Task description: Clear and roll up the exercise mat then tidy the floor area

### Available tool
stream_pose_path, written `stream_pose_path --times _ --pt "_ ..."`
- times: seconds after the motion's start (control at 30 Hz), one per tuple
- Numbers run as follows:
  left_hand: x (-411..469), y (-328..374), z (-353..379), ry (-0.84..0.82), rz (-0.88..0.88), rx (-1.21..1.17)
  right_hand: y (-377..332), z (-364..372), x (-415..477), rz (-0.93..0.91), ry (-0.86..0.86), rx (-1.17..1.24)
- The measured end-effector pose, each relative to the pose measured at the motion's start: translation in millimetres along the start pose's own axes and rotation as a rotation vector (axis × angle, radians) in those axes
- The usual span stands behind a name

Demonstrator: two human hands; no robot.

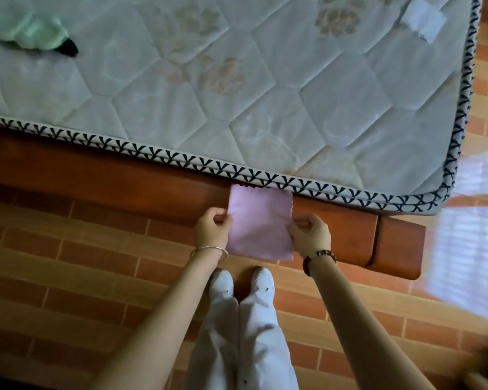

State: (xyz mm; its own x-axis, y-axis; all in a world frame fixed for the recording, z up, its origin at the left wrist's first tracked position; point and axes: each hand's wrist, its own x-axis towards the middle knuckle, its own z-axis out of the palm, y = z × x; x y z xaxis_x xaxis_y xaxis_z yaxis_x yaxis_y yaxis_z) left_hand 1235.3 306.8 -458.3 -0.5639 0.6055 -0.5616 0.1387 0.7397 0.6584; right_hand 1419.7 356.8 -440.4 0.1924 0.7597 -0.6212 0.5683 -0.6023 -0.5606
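As the person stands by the mattress, the pink cloth is at the centre of the frame, before the bed frame. The left hand pinches its left edge and the right hand pinches its right edge.

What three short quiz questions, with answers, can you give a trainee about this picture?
1. True or false: the pink cloth lies flat on the mattress.
2. Which wrist wears the beaded bracelet? A) left B) right C) neither
3. Fill the gap: the green fluffy thing lies on the ____.
Key: 1 false, the left hand and the right hand hold it by its sides; 2 B; 3 mattress.
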Motion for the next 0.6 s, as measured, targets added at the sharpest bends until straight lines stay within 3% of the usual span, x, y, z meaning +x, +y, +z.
stream_pose_path --times 0.4,0.6 --pt "19.3 -2.1 11.6 0.104 0.277 0.309 -2.8 11.0 15.9 0.013 0.027 -0.129" --pt "12.0 4.3 -1.8 0.122 0.279 0.208 -4.1 4.7 6.8 -0.010 0.049 -0.128"
